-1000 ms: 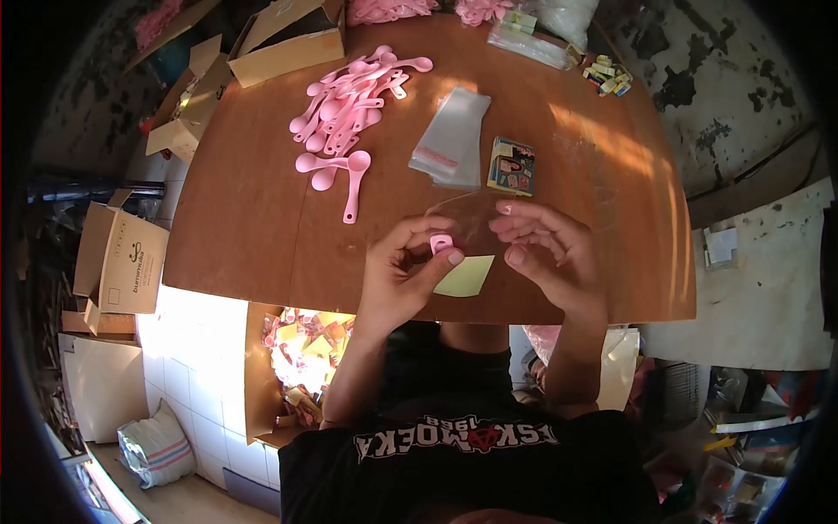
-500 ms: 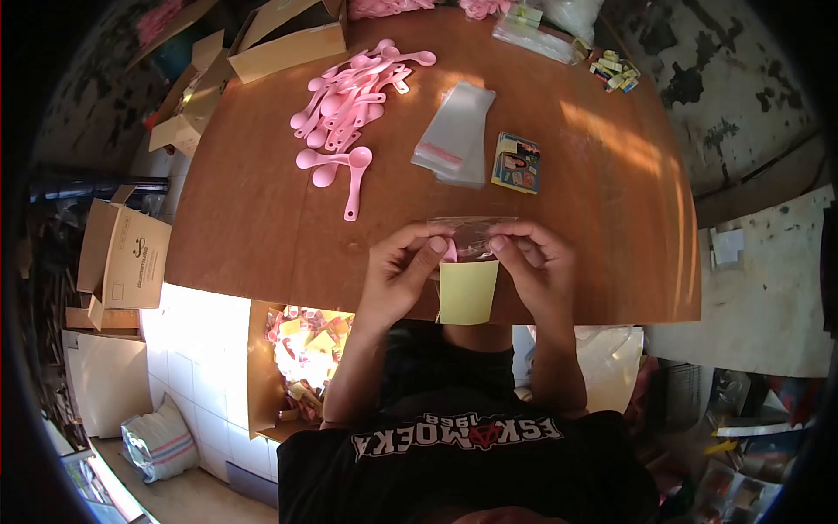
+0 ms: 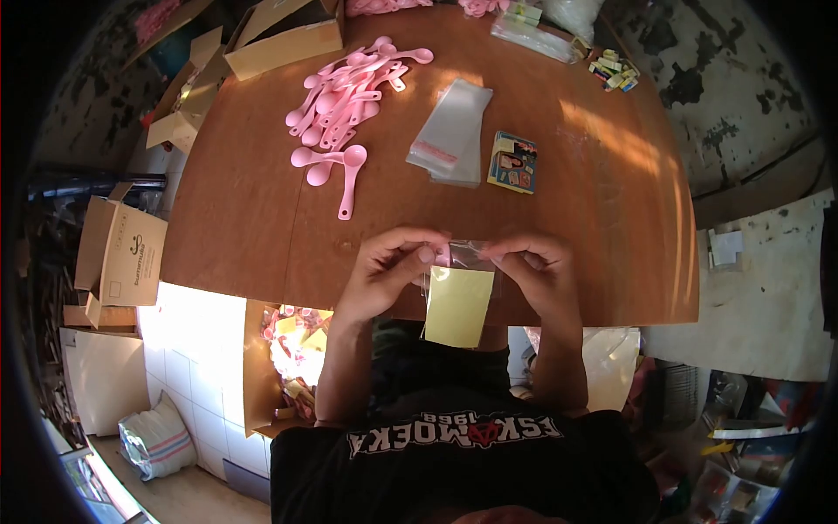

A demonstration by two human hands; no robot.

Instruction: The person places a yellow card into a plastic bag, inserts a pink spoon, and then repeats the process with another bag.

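Observation:
Between my two hands, at the table's near edge, a clear plastic bag [image 3: 471, 255] hangs with a yellow card [image 3: 458, 306] in its lower part. My left hand [image 3: 393, 269] pinches the bag's upper left corner, where a bit of pink shows by the thumb. The fingers of my right hand [image 3: 534, 266] are closed on the upper right corner. Beyond them lie a stack of clear bags [image 3: 454, 135] and a stack of printed cards [image 3: 513, 163]. Several pink spoons [image 3: 349, 94] form a pile at the back left, and a few more pink spoons [image 3: 347, 188] lie nearer.
The brown table [image 3: 236, 210] has an open cardboard box [image 3: 284, 39] at its back left edge. Small boxes [image 3: 614, 72] and plastic packs [image 3: 534, 39] lie at the back right. Below the near edge stands a box of filled packets [image 3: 295, 349]. Another carton [image 3: 131, 258] is at far left.
The bag and yellow card have come down and nearer to my body, and more of the card shows. My left hand has shifted slightly left. Both hands still grip the bag.

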